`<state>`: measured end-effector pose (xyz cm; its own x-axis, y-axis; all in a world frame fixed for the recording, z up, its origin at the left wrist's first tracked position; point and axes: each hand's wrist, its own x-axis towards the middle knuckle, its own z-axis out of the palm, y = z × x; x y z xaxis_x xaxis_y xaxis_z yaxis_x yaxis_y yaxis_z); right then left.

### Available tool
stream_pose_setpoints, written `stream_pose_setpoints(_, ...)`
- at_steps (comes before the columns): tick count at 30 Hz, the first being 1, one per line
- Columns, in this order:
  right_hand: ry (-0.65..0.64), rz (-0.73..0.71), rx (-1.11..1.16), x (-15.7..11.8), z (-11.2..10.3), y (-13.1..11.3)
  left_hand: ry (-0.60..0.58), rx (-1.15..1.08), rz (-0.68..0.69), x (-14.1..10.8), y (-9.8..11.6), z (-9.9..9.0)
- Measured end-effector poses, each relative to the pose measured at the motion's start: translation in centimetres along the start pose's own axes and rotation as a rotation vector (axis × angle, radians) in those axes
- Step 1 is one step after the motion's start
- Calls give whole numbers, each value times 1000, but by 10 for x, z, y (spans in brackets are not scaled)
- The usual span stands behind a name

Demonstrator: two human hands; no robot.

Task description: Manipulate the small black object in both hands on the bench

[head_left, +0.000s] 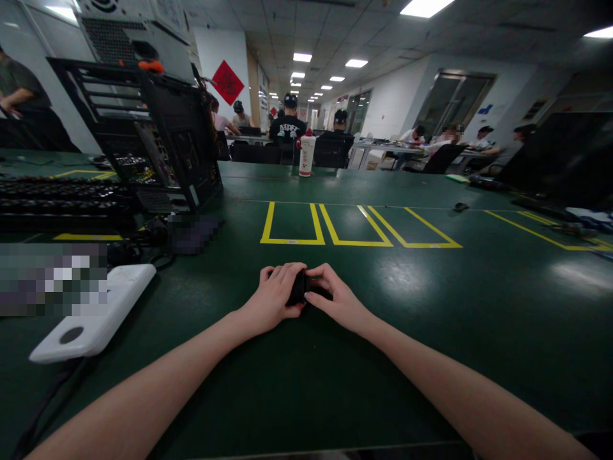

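A small black object (297,289), block-like and mostly covered by my fingers, is between my hands just above or on the green table (364,396); its kind cannot be made out. My left hand (272,297) wraps over it from the left, thumb at its near side. From the right, my right hand (338,297) pinches its right edge between thumb and fingertips. Past my hands, three yellow tape outlines (293,242) mark the tabletop.
On the left lie a white power strip (110,300) with a black cable and an upright black computer case (167,140). A white cup (305,156) stands at the far edge. A small dark item (460,206) lies to the right. Several people sit at tables beyond.
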<state>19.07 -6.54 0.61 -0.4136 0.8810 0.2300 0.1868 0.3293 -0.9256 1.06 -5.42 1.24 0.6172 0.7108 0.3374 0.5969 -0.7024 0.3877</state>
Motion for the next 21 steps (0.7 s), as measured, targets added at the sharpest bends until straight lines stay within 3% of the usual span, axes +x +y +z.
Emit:
stream_pose_setpoints(12, 0, 42, -7, 2, 0, -2, 43, 5, 3, -2, -7, 5)
stream_pose_setpoints(21, -18, -35, 31, 3, 4, 5, 56, 22, 4, -3, -12, 8)
